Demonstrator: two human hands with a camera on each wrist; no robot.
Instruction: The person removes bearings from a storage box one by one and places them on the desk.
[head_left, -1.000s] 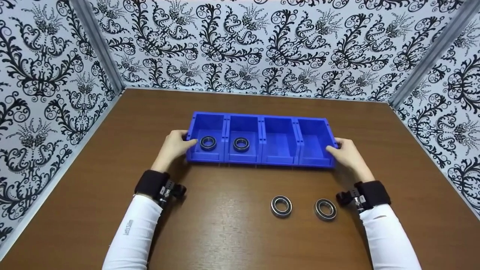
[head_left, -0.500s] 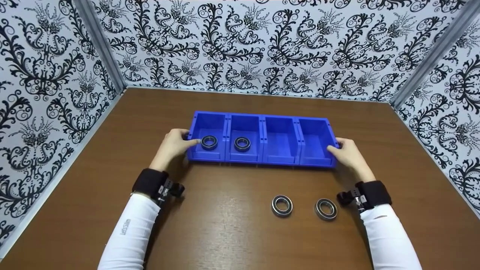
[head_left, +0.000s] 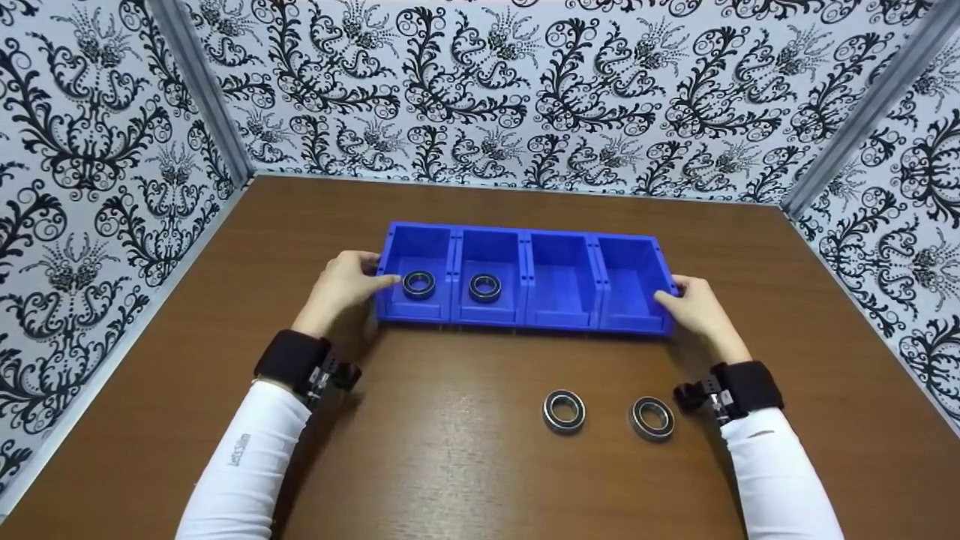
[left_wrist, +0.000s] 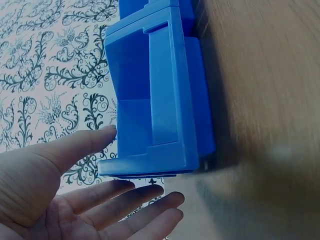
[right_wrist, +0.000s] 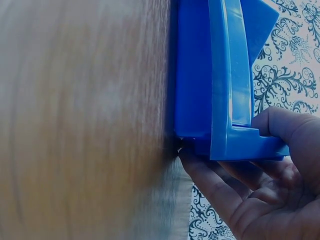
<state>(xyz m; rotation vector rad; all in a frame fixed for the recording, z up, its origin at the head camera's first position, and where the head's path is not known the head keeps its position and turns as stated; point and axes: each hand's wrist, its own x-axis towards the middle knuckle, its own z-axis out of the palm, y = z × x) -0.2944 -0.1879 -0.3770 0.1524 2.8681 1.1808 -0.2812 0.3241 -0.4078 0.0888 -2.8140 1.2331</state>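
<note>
A blue bin row (head_left: pixel 525 330) with several compartments sits on the table. One ball bearing (head_left: pixel 418 285) lies in its leftmost compartment and another bearing (head_left: pixel 484 288) in the one beside it. At the left end my left hand (head_left: pixel 346 283) is spread around the end wall; in the left wrist view its fingers (left_wrist: pixel 150 200) are loosely extended, with a gap to the wall, and the thumb is at the rim. My right hand (head_left: pixel 697 306) grips the right end, thumb over the rim (right_wrist: pixel 250 145) and fingers outside and low against the wall.
Two more bearings, a left one (head_left: pixel 564 412) and a right one (head_left: pixel 652 418), lie on the brown table (head_left: pixel 435 450) in front of the bins, the latter near the right wrist camera (head_left: pixel 691 396). Patterned panels (head_left: pixel 525 90) enclose the table at the back and sides.
My left hand has loosened from the bin's end, its wrist and forearm shifting slightly left. The bins settled a few pixels over in view; the right hand keeps its hold.
</note>
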